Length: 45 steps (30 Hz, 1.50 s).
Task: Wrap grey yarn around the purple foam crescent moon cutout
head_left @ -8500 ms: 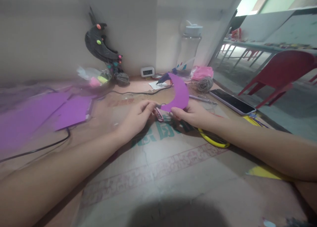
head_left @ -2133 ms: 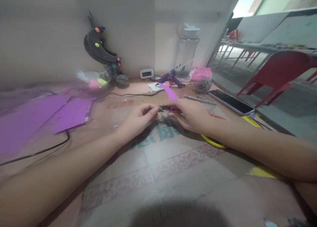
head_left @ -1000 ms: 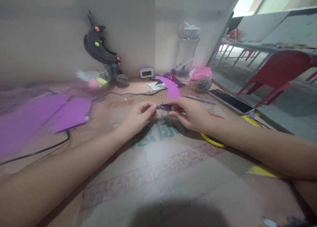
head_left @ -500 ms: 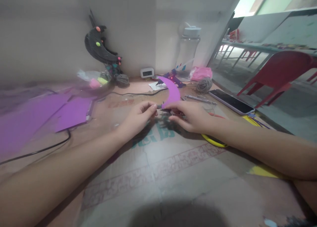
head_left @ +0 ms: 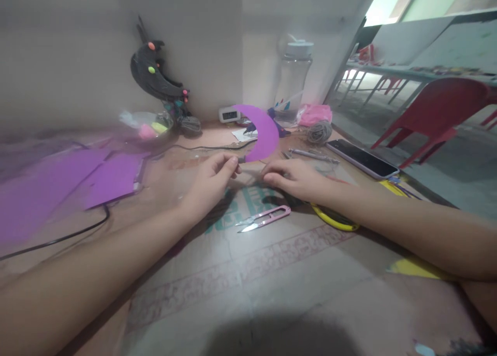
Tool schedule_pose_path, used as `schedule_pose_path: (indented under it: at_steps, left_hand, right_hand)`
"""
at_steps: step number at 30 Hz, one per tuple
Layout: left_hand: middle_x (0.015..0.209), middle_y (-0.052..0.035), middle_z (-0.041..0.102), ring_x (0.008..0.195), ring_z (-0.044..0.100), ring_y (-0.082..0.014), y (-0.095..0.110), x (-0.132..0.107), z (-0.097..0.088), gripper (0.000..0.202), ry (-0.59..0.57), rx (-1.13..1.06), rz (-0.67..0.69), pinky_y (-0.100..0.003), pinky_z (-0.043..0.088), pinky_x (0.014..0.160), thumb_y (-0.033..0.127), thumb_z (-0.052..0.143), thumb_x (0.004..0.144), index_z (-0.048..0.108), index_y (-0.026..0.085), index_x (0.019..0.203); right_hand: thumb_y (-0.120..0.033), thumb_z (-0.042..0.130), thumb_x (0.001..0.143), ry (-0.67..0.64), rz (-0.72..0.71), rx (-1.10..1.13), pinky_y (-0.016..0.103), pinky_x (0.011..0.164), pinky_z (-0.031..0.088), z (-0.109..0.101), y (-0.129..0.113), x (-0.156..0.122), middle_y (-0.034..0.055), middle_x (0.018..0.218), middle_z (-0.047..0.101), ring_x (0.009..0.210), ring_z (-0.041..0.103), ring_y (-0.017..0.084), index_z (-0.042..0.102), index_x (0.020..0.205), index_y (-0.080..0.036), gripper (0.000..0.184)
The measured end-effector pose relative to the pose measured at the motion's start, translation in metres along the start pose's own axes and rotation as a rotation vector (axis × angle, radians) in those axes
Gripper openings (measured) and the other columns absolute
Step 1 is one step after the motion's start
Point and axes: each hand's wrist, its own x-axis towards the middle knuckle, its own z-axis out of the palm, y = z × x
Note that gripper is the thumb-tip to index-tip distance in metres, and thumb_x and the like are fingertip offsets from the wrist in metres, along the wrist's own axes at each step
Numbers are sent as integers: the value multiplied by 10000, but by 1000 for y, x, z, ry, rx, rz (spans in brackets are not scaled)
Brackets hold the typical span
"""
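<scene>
Your left hand (head_left: 215, 177), beyond the pink scissors (head_left: 268, 221) and to their left, has thumb and finger pinched on the grey lower tip of the purple crescent (head_left: 267, 136), which stands up beyond those scissors. Your right hand (head_left: 293, 179) is curled beyond the scissors' handle end, fingers narrow; whether they hold anything, I cannot tell.

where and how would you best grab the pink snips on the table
Take the pink snips by the rounded handle bend, probably best from the right: they lie flat, with their parted, pointed blades facing left.
</scene>
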Motion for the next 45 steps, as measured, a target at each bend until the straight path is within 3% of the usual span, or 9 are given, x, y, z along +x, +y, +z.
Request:
schedule_pose_path:
  at_steps: [3, 7, 11, 15, 21, 27, 32, 38, 45]
  left_hand:
    - [787, -5, 598, 763, 558, -148, -3, -1, 1, 238, -51, 17, -1, -256, 436, 725, 355, 489, 935, 588, 179, 810]
    - [817, -13, 629, 775, 586, -158, -9, -2, 2, 257, -80, 23, -33, -270, 455, 725, 411, 515, 925, 620, 187, 859]
    - [883, -31, 671, 828, 623, -176, -11, -2, 1, 297, -85, -23, -68, -285, 488, 757, 458, 550, 904, 676, 195, 959]
    - [887, -45, 710, 798, 643, -180, -9, -1, 1, 333, -94, -40, -105, -276, 497, 708, 479, 580, 880, 712, 191, 982]
    - [846, -36, 728, 782, 640, -169, -6, 1, 0, 318, -123, 13, -72, -261, 490, 702, 476, 584, 880, 729, 193, 873]
    - [939, -45, 727, 789, 647, -161, -8, -1, 1, 318, -167, -98, -99, -254, 484, 675, 446, 615, 870, 704, 197, 1047]
    - [865, -35, 707, 804, 634, -170, -5, -6, 2, 315, -185, 0, -46, -265, 470, 727, 470, 573, 892, 697, 181, 896]
    - [815, -21, 665, 748, 602, -162, 1, -2, 0, 281, -76, -11, -92, -264, 468, 694, 442, 564, 891, 635, 183, 809]
    - [772, -9, 640, 742, 575, -155, -1, 2, -1, 266, -51, 21, -61, -251, 433, 686, 413, 543, 899, 601, 182, 780]
  right_hand:
    - [-444, 541, 916, 107, 137, 283, 252, 573, 441, 1, 5, 5, -5, 677, 597, 592, 564, 136, 579, 953, -160, 289]
    - [-435, 646, 851, 244, 91, 419, 260, 567, 477, 4, 4, 4, -5, 750, 608, 618, 570, 136, 545, 990, -189, 299]
    - [-317, 627, 857, 328, -86, 109, 277, 649, 474, 4, 2, -2, 20, 829, 641, 711, 588, 153, 579, 949, -182, 171]
    - [-219, 554, 874, 218, -361, -251, 269, 619, 409, 1, -2, -7, 20, 755, 633, 653, 539, 139, 583, 853, -188, 47]
    - [-133, 388, 924, 194, -645, -571, 307, 629, 338, -1, -12, -10, 16, 685, 608, 643, 489, 154, 578, 828, -222, 230]
    - [-221, 493, 895, 274, -444, -334, 278, 609, 371, 1, -10, -11, 25, 714, 627, 636, 525, 144, 591, 844, -185, 116]
    - [-344, 523, 908, 340, -84, -122, 257, 596, 392, 3, -4, -5, 18, 725, 645, 628, 544, 146, 646, 907, -169, 214]
    - [-440, 454, 956, 110, 40, -56, 249, 583, 365, -2, -2, -2, 3, 606, 575, 579, 507, 125, 610, 688, -148, 426]
    - [-471, 739, 789, -494, -378, -79, 254, 746, 442, -12, -31, -10, 44, 949, 632, 850, 571, 158, 631, 1034, -154, 415]
